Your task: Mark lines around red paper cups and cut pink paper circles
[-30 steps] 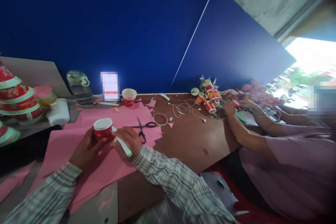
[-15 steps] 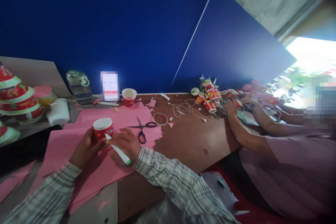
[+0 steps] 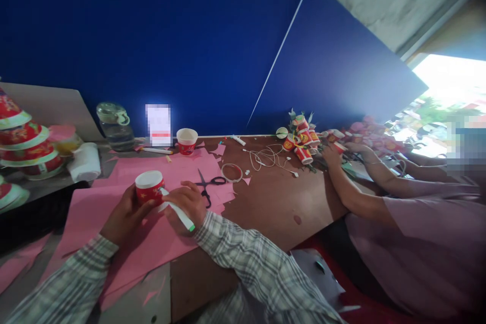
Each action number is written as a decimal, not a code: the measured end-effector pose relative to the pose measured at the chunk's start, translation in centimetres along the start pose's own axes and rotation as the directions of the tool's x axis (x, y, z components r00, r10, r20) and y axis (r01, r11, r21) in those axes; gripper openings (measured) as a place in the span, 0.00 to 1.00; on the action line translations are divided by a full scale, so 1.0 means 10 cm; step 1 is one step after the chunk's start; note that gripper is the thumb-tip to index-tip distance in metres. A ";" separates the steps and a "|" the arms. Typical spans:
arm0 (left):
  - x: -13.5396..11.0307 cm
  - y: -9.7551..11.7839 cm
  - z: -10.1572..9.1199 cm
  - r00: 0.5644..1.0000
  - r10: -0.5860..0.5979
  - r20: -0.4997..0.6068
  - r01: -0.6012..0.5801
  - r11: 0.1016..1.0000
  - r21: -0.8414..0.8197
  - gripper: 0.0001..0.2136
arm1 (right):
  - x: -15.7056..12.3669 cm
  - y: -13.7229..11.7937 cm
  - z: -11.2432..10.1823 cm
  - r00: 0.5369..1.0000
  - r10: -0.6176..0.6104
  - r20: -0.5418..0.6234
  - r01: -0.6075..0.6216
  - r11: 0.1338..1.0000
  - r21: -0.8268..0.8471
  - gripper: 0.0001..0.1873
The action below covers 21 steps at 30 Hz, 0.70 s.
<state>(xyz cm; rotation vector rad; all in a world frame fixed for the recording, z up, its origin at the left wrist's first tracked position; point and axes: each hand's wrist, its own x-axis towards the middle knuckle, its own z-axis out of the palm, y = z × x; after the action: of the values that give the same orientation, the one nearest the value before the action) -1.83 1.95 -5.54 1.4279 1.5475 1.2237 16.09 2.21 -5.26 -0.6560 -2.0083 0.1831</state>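
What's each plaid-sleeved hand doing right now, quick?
Left hand: closed around a round red paper cup.
Right hand: holding a slim white marker with green end.

Hands holding red cup and marker, pink paper beneath

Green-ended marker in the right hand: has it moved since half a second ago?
Yes: judged against the unmoved scissors, the green-ended marker has shifted right, closer to them.

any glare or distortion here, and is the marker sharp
Head view: daylight blows out at far right, hazing the blue partition; head view: the stacked red bowls look stretched at the left edge; head view: the white marker has a clear outline but soft detail.
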 end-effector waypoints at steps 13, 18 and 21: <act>-0.04 0.07 0.01 1.000 0.010 -0.011 -0.010 1.000 -0.004 0.31 | 0.02 0.03 -0.02 0.999 0.021 0.030 -0.021 1.000 -0.018 0.16; -0.03 0.06 0.01 1.000 -0.003 -0.015 0.004 0.999 0.047 0.32 | 0.00 0.01 0.01 0.999 -0.021 0.048 0.021 1.000 -0.002 0.14; -0.02 0.05 0.00 0.999 0.029 -0.021 -0.027 0.996 0.088 0.32 | 0.01 0.01 0.00 0.999 -0.021 -0.050 0.021 1.000 0.010 0.12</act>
<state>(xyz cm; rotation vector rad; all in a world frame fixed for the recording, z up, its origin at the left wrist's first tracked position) -1.63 1.68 -5.09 1.5013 1.6195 1.2044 16.10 2.34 -5.26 -0.6267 -1.9646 0.1630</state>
